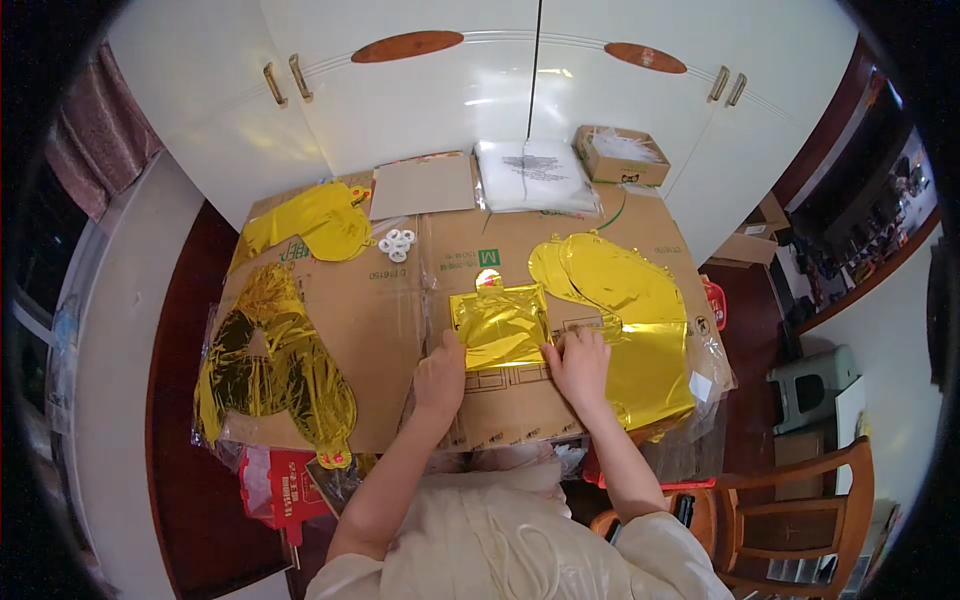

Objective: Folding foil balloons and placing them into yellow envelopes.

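Glossy white cabinet doors [430, 100] at the back carry brass-coloured handles [301, 77] and reddish-brown oval inlays [408, 46]. A brownish-pink fabric curtain [105, 130] hangs at upper left. On the right stand a grey-green plastic stool [826, 368] and a brown wooden chair [795, 530].

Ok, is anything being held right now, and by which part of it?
The left hand touches the folded gold foil at its lower left edge, the right hand at its lower right corner; grip or mere pressing cannot be told.

Glossy white cupboards [430, 100] line the far side; a brownish curtain [103, 135] hangs at left, and a wooden chair [790, 525] and grey stool [815, 362] stand at right.
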Demonstrator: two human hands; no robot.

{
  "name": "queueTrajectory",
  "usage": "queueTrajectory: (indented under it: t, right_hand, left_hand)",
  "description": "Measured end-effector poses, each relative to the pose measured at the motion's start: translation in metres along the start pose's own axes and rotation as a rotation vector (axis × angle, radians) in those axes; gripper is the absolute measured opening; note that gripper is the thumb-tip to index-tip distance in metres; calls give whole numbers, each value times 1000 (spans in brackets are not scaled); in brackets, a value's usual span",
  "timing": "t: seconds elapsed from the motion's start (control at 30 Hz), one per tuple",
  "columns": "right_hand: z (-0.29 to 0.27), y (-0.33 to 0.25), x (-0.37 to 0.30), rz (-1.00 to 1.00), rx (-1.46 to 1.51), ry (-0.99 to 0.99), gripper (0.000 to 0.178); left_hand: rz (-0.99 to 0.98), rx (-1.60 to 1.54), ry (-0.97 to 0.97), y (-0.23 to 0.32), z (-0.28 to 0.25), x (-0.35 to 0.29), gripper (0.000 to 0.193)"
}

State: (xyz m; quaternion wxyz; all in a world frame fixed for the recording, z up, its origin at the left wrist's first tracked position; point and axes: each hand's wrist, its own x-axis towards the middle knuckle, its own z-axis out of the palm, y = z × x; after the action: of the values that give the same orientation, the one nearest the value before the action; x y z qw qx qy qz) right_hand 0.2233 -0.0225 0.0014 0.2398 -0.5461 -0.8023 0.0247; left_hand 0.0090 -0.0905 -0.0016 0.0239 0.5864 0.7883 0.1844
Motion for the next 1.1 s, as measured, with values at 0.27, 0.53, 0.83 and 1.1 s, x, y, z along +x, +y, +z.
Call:
queueTrajectory:
  t: [0.27, 0.53, 0.83, 1.1]
  right_hand:
    - [2, -7, -3, -4, -11, 52, 26]
    - [2, -9, -4, -33, -28, 60, 17]
    - [6, -9, -5, -53, -39, 61, 14]
    - [7, -8, -5, -58, -30, 33, 14]
  left_hand:
    - [311, 73, 30, 28, -32, -17, 35]
    - [592, 31, -112, 44, -9, -45, 93]
    - [569, 11, -144, 41, -6, -45, 91]
    - [561, -9, -158, 40, -3, -45, 89]
